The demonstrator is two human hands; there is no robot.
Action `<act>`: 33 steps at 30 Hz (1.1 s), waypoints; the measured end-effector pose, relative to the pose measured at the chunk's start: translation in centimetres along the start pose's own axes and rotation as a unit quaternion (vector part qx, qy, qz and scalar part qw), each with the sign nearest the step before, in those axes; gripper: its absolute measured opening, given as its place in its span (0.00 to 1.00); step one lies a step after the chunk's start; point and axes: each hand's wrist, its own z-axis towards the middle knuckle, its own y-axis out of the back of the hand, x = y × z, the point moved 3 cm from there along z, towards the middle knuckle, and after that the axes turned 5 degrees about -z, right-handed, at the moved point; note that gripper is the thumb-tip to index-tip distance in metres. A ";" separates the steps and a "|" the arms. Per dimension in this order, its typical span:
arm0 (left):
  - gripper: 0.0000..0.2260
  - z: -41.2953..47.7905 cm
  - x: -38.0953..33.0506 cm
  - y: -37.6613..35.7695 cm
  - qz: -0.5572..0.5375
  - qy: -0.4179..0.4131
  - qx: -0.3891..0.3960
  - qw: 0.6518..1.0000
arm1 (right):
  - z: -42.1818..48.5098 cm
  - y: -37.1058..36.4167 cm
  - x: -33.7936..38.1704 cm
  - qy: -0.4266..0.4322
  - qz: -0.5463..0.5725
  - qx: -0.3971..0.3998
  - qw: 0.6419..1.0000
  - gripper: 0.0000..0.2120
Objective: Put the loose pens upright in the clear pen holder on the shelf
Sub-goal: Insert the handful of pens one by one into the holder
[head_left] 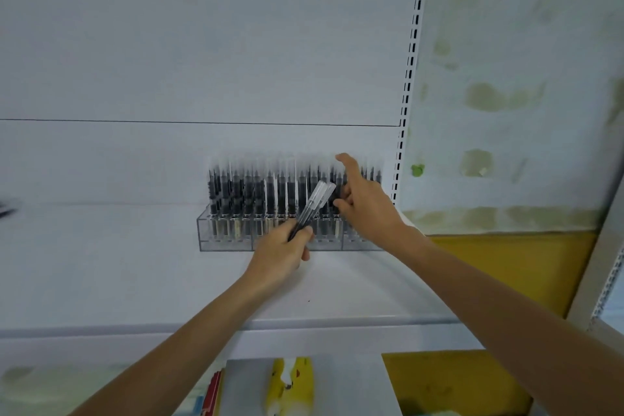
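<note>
A small bundle of loose pens (314,206) is held in the left hand (283,250), gripped near the lower end with the clear caps tilted up and to the right, in front of the clear pen holder (226,240). The holder is set on the white shelf (135,263) against the back panel, and it is crowded with standing pens (250,189) across nearly its whole width. The right hand (364,199) is placed at the holder's right part, one finger stretched upward above the pen tops and the others curled in among the pens. Whether a pen is actually pinched there cannot be told, since the view is blurred.

The step in hand is judged to be the seating of a pen in the right section. It is best done one pen at a time: a single pen should be passed from the bundle to the right hand, turned fully upright before it is lowered, and guided into a gap opened between neighbours. Little room is left by the packed rows, so a straight downward push is called for — a slanted entry is likely to catch on caps or tip adjacent pens. The bundle should be held clear of the holder's front wall.
</note>
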 end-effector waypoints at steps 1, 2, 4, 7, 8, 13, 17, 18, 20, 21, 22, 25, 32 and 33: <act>0.11 0.1 0.0 0.0 -0.005 0.001 0.000 1.000 | 0.1 0.3 -0.1 0.001 -0.021 -0.016 1.000 0.32; 0.10 0.2 -0.1 0.0 -0.009 0.000 0.000 1.000 | 0.1 0.7 -0.1 0.002 -0.037 -0.031 0.999 0.30; 0.09 0.4 -0.2 -0.1 -0.020 -0.008 -0.001 1.000 | -0.1 1.5 0.1 0.011 -0.029 -0.059 0.998 0.27; 0.09 0.9 -0.6 -0.2 -0.038 -0.012 -0.015 0.999 | -1.1 2.1 1.0 0.021 0.052 -0.093 0.994 0.19; 0.09 1.1 -0.8 -0.3 -0.042 -0.012 -0.023 0.999 | -1.3 2.2 1.3 0.012 0.086 -0.090 0.992 0.16; 0.08 1.4 -2.1 -1.0 -0.078 -0.009 -0.018 0.997 | -1.7 2.5 2.3 -0.058 0.243 -0.019 0.968 0.16; 0.08 1.0 -2.6 -1.6 -0.101 -0.011 0.016 0.995 | -1.6 3.1 2.3 -0.098 0.316 -0.047 0.942 0.23; 0.08 0.8 -2.6 -1.6 -0.098 -0.018 0.022 0.995 | -1.4 3.5 2.3 -0.112 0.347 -0.060 0.929 0.23; 0.09 0.6 -2.2 -1.5 -0.068 -0.038 0.029 0.997 | -0.7 4.8 2.0 -0.140 0.419 -0.086 0.893 0.20; 0.10 0.5 -1.9 -1.4 -0.045 -0.045 0.034 0.997 | -0.3 5.6 1.8 -0.147 0.438 -0.103 0.881 0.19; 0.11 0.4 -1.5 -1.3 -0.023 -0.048 0.037 0.998 | 0.0 6.4 1.6 -0.147 0.437 -0.121 0.879 0.19; 0.11 0.3 -0.2 -0.5 -0.008 -0.033 0.031 0.999 | 0.6 8.4 0.9 -0.122 0.357 -0.160 0.912 0.24; 0.09 0.1 0.4 1.4 0.001 -0.026 -0.010 1.000 | 0.7 7.7 0.3 -0.054 0.213 -0.170 0.961 0.23; 0.09 0.0 0.4 1.6 -0.001 -0.027 -0.018 0.999 | 0.7 7.3 0.3 -0.041 0.197 -0.170 0.965 0.23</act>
